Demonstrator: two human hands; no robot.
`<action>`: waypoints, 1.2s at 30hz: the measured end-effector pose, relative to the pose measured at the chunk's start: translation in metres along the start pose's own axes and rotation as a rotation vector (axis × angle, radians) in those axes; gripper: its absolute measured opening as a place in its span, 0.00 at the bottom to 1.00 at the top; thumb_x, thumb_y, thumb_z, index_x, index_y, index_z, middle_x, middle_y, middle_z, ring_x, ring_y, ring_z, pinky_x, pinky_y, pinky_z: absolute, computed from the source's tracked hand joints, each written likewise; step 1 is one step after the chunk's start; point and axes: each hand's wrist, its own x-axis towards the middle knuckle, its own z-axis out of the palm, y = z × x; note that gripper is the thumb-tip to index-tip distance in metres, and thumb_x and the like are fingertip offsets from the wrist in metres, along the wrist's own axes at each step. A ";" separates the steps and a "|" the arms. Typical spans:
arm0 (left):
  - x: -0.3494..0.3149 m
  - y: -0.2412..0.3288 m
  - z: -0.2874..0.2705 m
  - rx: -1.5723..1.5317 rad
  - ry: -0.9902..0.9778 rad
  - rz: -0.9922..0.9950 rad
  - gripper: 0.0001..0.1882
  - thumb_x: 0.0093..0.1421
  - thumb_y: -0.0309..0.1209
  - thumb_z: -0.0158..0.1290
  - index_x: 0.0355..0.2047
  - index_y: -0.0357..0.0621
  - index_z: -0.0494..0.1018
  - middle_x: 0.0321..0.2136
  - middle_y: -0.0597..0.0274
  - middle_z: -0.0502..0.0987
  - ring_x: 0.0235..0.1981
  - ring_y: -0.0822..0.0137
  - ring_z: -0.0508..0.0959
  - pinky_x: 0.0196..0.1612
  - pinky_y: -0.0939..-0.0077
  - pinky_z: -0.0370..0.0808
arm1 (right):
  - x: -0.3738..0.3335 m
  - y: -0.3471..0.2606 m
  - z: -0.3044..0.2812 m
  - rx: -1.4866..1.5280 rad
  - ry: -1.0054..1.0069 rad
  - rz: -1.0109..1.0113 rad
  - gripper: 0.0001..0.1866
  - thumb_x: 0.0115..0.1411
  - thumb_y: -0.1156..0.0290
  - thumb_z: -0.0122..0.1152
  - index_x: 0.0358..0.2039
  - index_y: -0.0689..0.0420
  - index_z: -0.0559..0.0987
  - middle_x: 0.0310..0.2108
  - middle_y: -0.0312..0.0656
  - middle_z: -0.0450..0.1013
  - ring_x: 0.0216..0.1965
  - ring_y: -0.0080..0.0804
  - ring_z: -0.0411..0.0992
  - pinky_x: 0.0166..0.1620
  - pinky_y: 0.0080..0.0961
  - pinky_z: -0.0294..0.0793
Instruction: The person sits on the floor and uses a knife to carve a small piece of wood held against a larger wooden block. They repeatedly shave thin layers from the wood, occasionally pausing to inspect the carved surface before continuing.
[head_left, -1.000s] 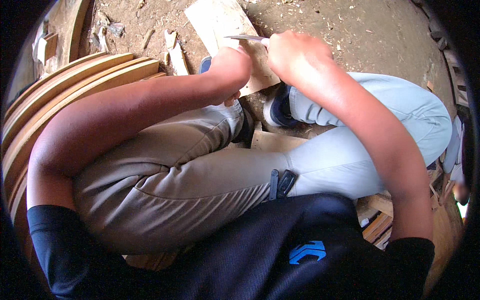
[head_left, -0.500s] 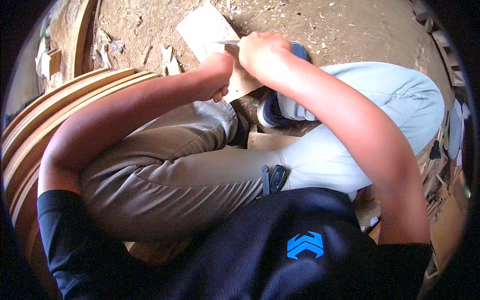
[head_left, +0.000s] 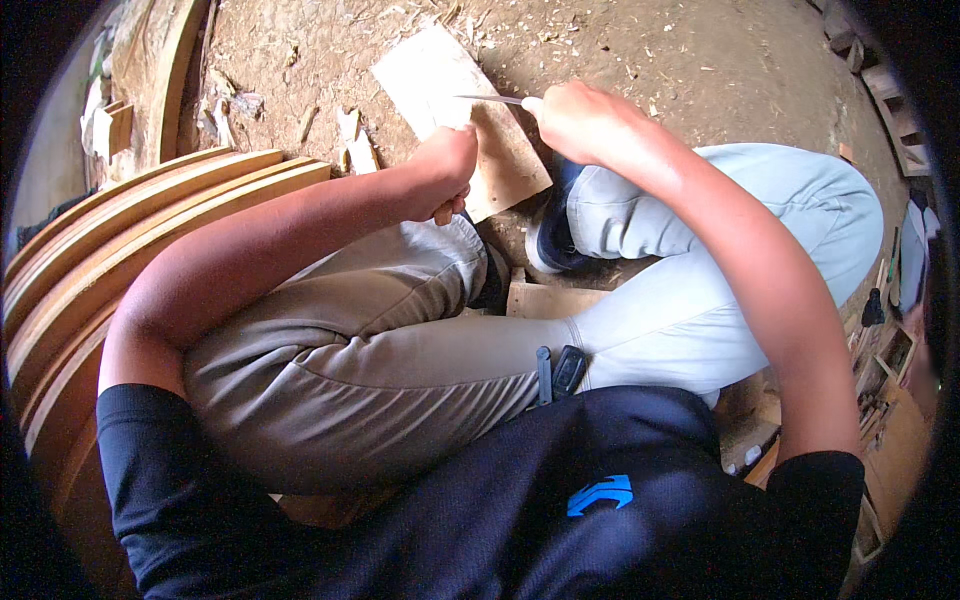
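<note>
Right hand (head_left: 585,122): fingers wrapped round handle end of thin-bladed knife (head_left: 490,98), blade pointing left, above pale wooden board (head_left: 515,165). Left hand (head_left: 442,172): fingers curled into fist near blade tip, over board's left edge; cannot tell what fist holds. Board lies tilted on dirt ground (head_left: 680,75), just ahead of dark shoe (head_left: 553,238). Curved wooden pieces (head_left: 260,187) stacked at left, under left forearm. Wood scrap (head_left: 358,147) on ground, left of board.
</note>
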 end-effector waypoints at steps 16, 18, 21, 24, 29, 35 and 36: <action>-0.007 0.009 -0.002 -0.042 0.002 -0.023 0.22 0.66 0.45 0.30 0.24 0.41 0.62 0.12 0.56 0.64 0.08 0.61 0.66 0.10 0.61 0.61 | -0.001 -0.012 0.014 -0.024 0.021 -0.013 0.24 0.65 0.58 0.39 0.39 0.64 0.79 0.39 0.58 0.75 0.43 0.55 0.75 0.45 0.46 0.74; -0.003 0.004 -0.011 -0.012 -0.131 0.078 0.22 0.66 0.35 0.29 0.22 0.34 0.64 0.12 0.52 0.66 0.09 0.58 0.69 0.11 0.58 0.65 | 0.006 -0.018 0.020 -0.044 0.024 0.010 0.24 0.65 0.59 0.39 0.39 0.64 0.79 0.39 0.58 0.75 0.43 0.54 0.75 0.46 0.46 0.74; -0.015 0.009 -0.005 0.059 -0.046 0.129 0.23 0.66 0.37 0.29 0.23 0.32 0.65 0.12 0.52 0.67 0.10 0.58 0.70 0.12 0.59 0.67 | 0.024 -0.020 0.022 -0.105 0.020 0.016 0.23 0.65 0.59 0.40 0.40 0.64 0.79 0.40 0.58 0.75 0.44 0.52 0.75 0.46 0.45 0.74; -0.008 0.003 0.000 0.048 0.036 0.058 0.24 0.66 0.52 0.32 0.27 0.44 0.60 0.12 0.63 0.60 0.07 0.66 0.64 0.05 0.67 0.57 | 0.032 -0.015 0.002 -0.143 -0.061 -0.018 0.22 0.65 0.60 0.42 0.39 0.65 0.79 0.40 0.60 0.75 0.43 0.54 0.75 0.46 0.44 0.74; -0.005 0.002 -0.004 -0.016 -0.056 0.066 0.21 0.65 0.51 0.33 0.28 0.46 0.61 0.13 0.63 0.61 0.07 0.67 0.62 0.06 0.69 0.55 | 0.035 0.012 0.015 -0.032 0.030 -0.148 0.31 0.68 0.53 0.38 0.34 0.73 0.77 0.35 0.67 0.73 0.41 0.61 0.73 0.45 0.48 0.71; -0.015 0.004 -0.007 -0.014 -0.079 -0.013 0.20 0.65 0.47 0.33 0.37 0.42 0.63 0.14 0.61 0.62 0.09 0.68 0.63 0.08 0.69 0.55 | 0.001 0.001 0.017 0.008 0.036 -0.008 0.32 0.67 0.49 0.37 0.32 0.68 0.79 0.33 0.63 0.75 0.40 0.60 0.74 0.46 0.49 0.71; -0.029 0.001 -0.010 -0.005 -0.092 -0.018 0.20 0.65 0.43 0.31 0.32 0.38 0.62 0.14 0.58 0.63 0.10 0.65 0.64 0.10 0.66 0.58 | -0.009 -0.010 0.012 -0.010 0.058 -0.025 0.31 0.67 0.50 0.38 0.32 0.67 0.80 0.33 0.61 0.75 0.39 0.58 0.75 0.45 0.48 0.72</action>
